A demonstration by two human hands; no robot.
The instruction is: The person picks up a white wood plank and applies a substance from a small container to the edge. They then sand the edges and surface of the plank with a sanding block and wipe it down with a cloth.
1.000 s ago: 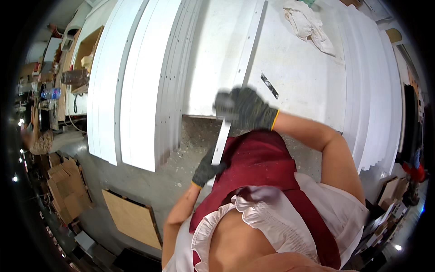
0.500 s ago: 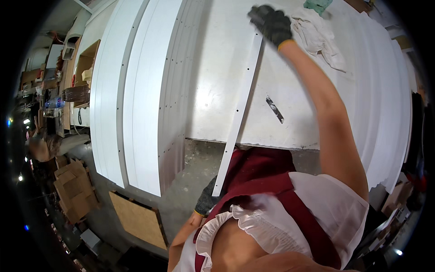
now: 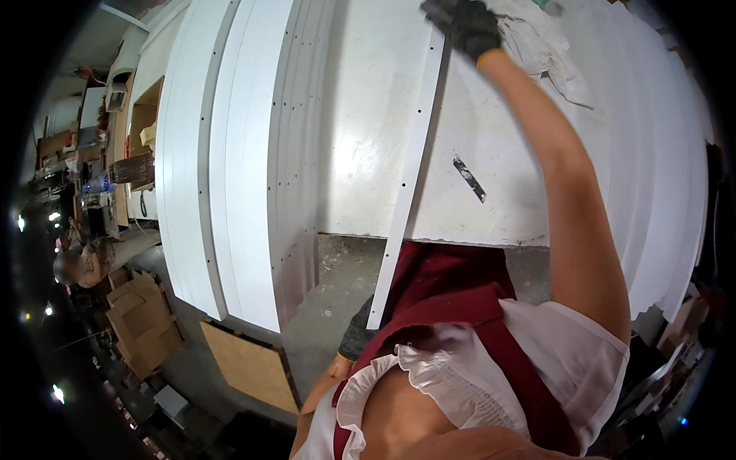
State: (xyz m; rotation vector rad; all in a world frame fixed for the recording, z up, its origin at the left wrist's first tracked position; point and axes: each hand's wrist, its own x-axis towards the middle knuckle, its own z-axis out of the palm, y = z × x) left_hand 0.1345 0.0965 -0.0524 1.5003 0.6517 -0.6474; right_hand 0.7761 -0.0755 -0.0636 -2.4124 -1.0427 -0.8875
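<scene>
A long, narrow white strip with small dark holes lies over the white tabletop, its near end sticking out past the table edge. My left hand, in a dark grey glove with a yellow cuff, is closed at that near end; most of its fingers are hidden behind the strip and my apron. Stretched far forward, my right hand wears a matching glove and is at the strip's far end. Motion smears its fingers, so their grip is unclear. A dark, paint-marked flat bar lies to the strip's right.
Long white profiled panels with rows of holes stand at the left. More white sheets are at the right. A crumpled white cloth lies beside my right hand. Flattened cardboard and a tan board are on the floor, lower left.
My right hand has moved slightly farther forward along the strip, toward the picture's top edge. My left hand stays at the near end. The whole view has shifted a little.
</scene>
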